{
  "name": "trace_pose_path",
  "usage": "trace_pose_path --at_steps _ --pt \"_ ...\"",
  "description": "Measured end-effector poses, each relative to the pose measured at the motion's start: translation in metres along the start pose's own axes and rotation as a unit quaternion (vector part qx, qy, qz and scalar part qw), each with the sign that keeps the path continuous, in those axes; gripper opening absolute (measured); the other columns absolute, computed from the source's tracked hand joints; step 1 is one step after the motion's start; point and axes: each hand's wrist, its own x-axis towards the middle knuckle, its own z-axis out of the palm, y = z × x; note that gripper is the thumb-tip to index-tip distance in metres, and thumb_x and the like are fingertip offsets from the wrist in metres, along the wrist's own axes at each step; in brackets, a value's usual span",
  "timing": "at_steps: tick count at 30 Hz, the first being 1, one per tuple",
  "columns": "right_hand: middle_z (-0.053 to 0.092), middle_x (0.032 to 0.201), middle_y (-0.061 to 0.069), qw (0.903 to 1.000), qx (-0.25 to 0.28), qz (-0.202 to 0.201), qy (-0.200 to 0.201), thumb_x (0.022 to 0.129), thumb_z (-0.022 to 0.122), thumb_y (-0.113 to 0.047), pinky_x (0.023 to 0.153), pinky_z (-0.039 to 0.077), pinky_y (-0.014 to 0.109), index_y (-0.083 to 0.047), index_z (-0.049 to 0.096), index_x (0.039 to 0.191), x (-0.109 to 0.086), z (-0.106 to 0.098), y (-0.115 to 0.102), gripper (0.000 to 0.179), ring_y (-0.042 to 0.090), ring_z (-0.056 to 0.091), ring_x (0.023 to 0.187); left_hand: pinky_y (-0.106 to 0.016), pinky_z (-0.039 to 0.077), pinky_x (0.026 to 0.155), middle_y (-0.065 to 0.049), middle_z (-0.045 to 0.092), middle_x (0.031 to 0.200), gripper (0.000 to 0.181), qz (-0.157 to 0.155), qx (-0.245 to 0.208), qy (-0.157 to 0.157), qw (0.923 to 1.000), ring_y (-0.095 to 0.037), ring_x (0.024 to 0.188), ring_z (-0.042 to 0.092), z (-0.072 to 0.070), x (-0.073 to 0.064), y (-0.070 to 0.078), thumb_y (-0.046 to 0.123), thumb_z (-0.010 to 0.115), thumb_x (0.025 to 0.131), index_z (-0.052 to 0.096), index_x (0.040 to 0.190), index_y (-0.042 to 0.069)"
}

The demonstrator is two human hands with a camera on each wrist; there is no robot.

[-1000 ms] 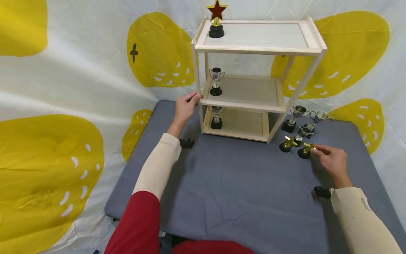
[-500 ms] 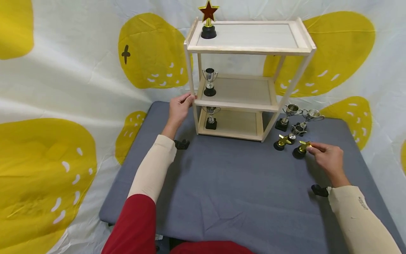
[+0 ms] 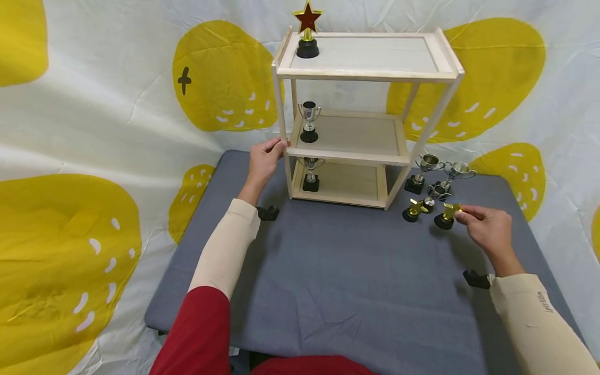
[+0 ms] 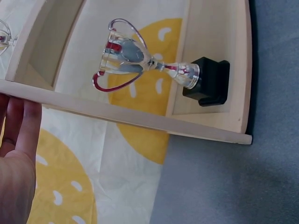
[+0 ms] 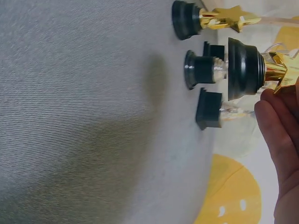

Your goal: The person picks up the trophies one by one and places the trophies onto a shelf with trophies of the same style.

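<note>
My right hand (image 3: 489, 232) pinches a gold star trophy (image 3: 444, 222) by its star, at the right of the head view. In the right wrist view its black base (image 5: 243, 70) hangs above the cloth, with a shadow below. A second star trophy (image 3: 411, 214) stands just left of it, beside several silver cup trophies (image 3: 428, 164). At the far side, my left hand (image 3: 263, 164) grips the left front post of the wooden shelf (image 3: 347, 156); the left wrist view shows fingers behind the post (image 4: 107, 112).
The shelf's left side bears a red-faced star trophy (image 3: 307, 48) on top, a silver cup (image 3: 309, 136) on the middle tier and another cup (image 3: 311, 182) on the bottom. A grey-covered table (image 3: 328, 271) lies under everything. A lemon-print curtain (image 3: 154, 104) hangs behind.
The right hand has raised the star trophy off the table, its shadow now apart from the base. The left hand keeps its hold on the post. The head view has shifted slightly right.
</note>
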Motion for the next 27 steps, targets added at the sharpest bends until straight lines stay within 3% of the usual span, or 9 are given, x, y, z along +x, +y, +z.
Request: trace_pose_path --at_steps 8,18,27 --pt "0.048 0.068 -0.052 0.9997 0.000 0.014 -0.019 0.101 0.070 -0.039 0.054 0.047 0.014 0.003 0.076 0.122 -0.003 -0.009 -0.015 0.047 -0.026 0.049 0.068 -0.035 0.061 0.105 -0.025 0.072 0.126 0.040 0.005 0.005 -0.003 1.0000 -0.031 0.124 0.069 -0.001 0.000 0.000 0.022 0.067 0.103 0.068 0.136 0.000" --pt "0.050 0.068 -0.051 0.9997 -0.012 -0.021 -0.006 0.100 0.071 -0.038 0.052 0.046 0.016 0.002 0.078 0.117 -0.006 -0.015 -0.025 0.043 -0.025 0.048 0.066 -0.036 0.060 0.106 -0.025 0.072 0.126 0.040 0.011 0.009 -0.003 0.9999 -0.030 0.125 0.069 -0.001 0.000 -0.002 0.024 0.067 0.103 0.069 0.134 0.000" --pt "0.050 0.070 -0.052 0.9996 -0.015 -0.025 -0.004 0.100 0.071 -0.041 0.051 0.046 0.018 0.000 0.079 0.117 -0.012 -0.020 -0.037 0.045 -0.024 0.049 0.067 -0.034 0.061 0.104 -0.023 0.068 0.130 0.040 0.019 0.025 0.005 0.9995 -0.028 0.118 0.069 0.001 -0.001 0.000 0.024 0.065 0.103 0.069 0.133 -0.002"
